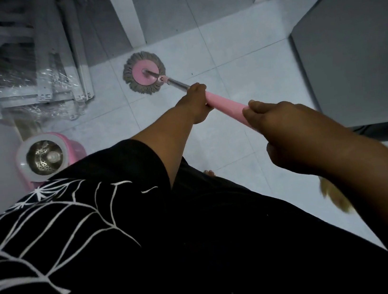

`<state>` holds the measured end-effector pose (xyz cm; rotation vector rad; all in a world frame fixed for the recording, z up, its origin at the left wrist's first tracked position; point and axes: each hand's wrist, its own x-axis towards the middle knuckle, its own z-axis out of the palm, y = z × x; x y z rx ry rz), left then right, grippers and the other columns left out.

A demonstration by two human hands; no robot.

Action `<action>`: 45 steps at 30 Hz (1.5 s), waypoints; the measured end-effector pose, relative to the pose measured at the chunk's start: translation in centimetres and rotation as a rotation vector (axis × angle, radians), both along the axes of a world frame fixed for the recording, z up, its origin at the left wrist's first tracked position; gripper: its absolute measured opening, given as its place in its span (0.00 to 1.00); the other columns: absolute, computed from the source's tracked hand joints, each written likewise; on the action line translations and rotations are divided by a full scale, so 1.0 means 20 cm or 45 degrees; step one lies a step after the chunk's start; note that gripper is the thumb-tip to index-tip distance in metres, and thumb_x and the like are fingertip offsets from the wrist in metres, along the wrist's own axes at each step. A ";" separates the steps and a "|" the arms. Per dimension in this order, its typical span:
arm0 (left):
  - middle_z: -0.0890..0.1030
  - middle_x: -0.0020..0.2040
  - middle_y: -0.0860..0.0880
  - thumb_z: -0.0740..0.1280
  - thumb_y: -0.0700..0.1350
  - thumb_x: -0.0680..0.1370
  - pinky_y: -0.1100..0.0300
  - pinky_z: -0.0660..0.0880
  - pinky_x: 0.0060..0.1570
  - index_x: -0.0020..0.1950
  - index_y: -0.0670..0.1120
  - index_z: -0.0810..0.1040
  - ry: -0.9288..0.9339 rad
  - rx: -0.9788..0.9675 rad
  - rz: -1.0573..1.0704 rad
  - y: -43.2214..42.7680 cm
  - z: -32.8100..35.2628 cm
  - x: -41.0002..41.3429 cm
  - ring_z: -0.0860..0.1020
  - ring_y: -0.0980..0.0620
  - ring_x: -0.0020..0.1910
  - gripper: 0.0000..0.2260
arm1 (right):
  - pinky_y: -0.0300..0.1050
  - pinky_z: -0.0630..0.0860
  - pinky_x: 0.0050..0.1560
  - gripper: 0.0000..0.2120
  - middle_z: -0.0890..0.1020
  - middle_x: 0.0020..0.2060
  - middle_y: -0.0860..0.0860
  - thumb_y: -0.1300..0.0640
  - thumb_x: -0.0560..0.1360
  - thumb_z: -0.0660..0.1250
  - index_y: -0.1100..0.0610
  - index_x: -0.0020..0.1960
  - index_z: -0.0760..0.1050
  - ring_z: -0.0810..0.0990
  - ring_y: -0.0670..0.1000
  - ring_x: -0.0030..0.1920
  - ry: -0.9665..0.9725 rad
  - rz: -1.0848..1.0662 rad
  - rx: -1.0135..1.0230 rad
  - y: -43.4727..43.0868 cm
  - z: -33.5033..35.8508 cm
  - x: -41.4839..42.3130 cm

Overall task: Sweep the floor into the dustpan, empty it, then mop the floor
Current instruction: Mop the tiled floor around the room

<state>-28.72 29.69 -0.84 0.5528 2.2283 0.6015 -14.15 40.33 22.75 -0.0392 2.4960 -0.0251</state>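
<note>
A round spin mop head [144, 72], grey fringe around a pink disc, lies flat on the pale tiled floor [239, 70] ahead of me. Its steel shaft runs back into a pink handle [225, 103]. My left hand [195, 103] is closed around the handle where steel meets pink. My right hand [285, 131] grips the handle's near end, closer to my body. A pink spin bucket [47, 157] with a perforated steel basket stands on the floor at the left, partly hidden by my black web-patterned shirt.
White metal frames wrapped in plastic [27, 70] lean at the upper left. A white post [127, 14] rises behind the mop head. A large grey panel [356, 69] bounds the right. My bare toes [208, 173] show below the left arm; something blurred and yellowish [333, 198] lies lower right.
</note>
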 end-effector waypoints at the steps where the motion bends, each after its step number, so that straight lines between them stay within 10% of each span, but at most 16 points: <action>1: 0.63 0.74 0.45 0.66 0.47 0.79 0.48 0.70 0.62 0.73 0.42 0.62 0.001 0.018 -0.024 0.05 0.01 0.05 0.72 0.41 0.64 0.26 | 0.44 0.69 0.34 0.23 0.73 0.65 0.54 0.66 0.70 0.62 0.57 0.64 0.67 0.77 0.57 0.41 -0.006 -0.019 0.013 0.02 0.01 0.06; 14: 0.64 0.75 0.47 0.67 0.48 0.78 0.43 0.57 0.72 0.64 0.47 0.70 0.075 0.217 -0.281 0.04 0.00 0.12 0.54 0.44 0.78 0.16 | 0.43 0.70 0.38 0.26 0.69 0.72 0.50 0.61 0.71 0.63 0.54 0.68 0.67 0.79 0.56 0.48 -0.029 -0.071 -0.092 0.02 0.07 0.17; 18: 0.74 0.63 0.49 0.68 0.50 0.77 0.53 0.73 0.56 0.63 0.50 0.70 0.049 0.212 -0.278 -0.08 0.03 0.00 0.75 0.44 0.59 0.17 | 0.46 0.77 0.44 0.29 0.67 0.74 0.50 0.61 0.71 0.64 0.53 0.71 0.66 0.79 0.57 0.53 -0.041 -0.065 -0.139 -0.05 0.11 0.05; 30: 0.74 0.61 0.51 0.68 0.49 0.77 0.56 0.68 0.46 0.61 0.52 0.69 0.150 0.217 -0.066 -0.55 0.02 -0.31 0.71 0.50 0.49 0.15 | 0.47 0.79 0.44 0.24 0.70 0.71 0.51 0.59 0.72 0.64 0.51 0.67 0.69 0.79 0.55 0.51 -0.065 0.140 -0.222 -0.39 0.16 -0.39; 45: 0.66 0.73 0.48 0.69 0.46 0.77 0.50 0.71 0.63 0.72 0.48 0.64 0.070 0.015 0.050 -0.68 -0.11 -0.41 0.74 0.42 0.63 0.26 | 0.39 0.50 0.27 0.19 0.69 0.70 0.59 0.63 0.71 0.61 0.59 0.62 0.69 0.66 0.55 0.33 -0.050 0.404 -0.090 -0.54 -0.10 -0.44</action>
